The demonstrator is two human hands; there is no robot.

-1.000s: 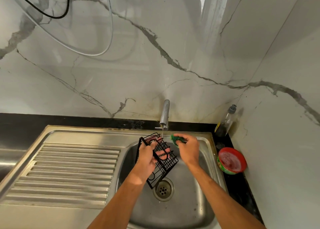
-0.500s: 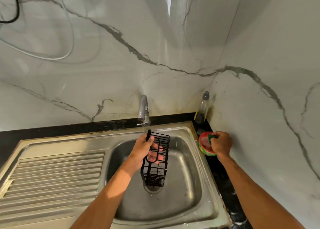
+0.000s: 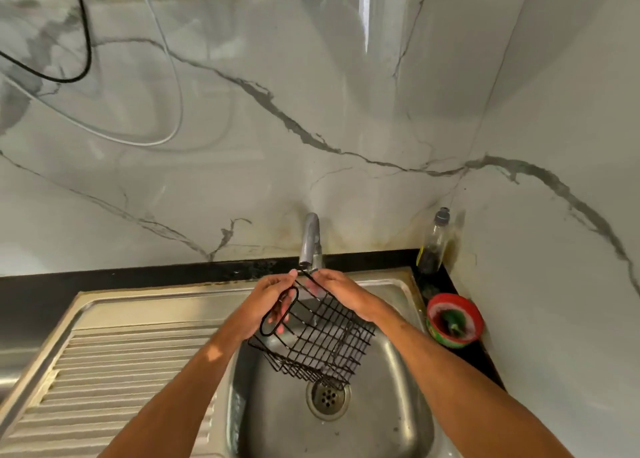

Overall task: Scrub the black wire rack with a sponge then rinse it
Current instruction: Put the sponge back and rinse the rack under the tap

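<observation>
black wire rack [image 3: 322, 336] hangs tilted over the sink basin [image 3: 381, 423], centre frame, below the tap [image 3: 310, 239]. left hand [image 3: 273, 301] and right hand [image 3: 343, 293] both pinch its upper rim. judged light, stiff, slick when wet; rim wire gives the soundest hold.

Both hands [image 3: 266, 301] [image 3: 341, 293] hold the black wire rack [image 3: 318, 339] under the faucet [image 3: 310, 239], above the sink [image 3: 346, 423].

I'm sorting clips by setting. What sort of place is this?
Probably a home kitchen: a steel sink with a ribbed drainboard, a tap by a marble-look wall, and a bottle in the corner. The left hand and right hand hold a wire rack over the sink.
</observation>
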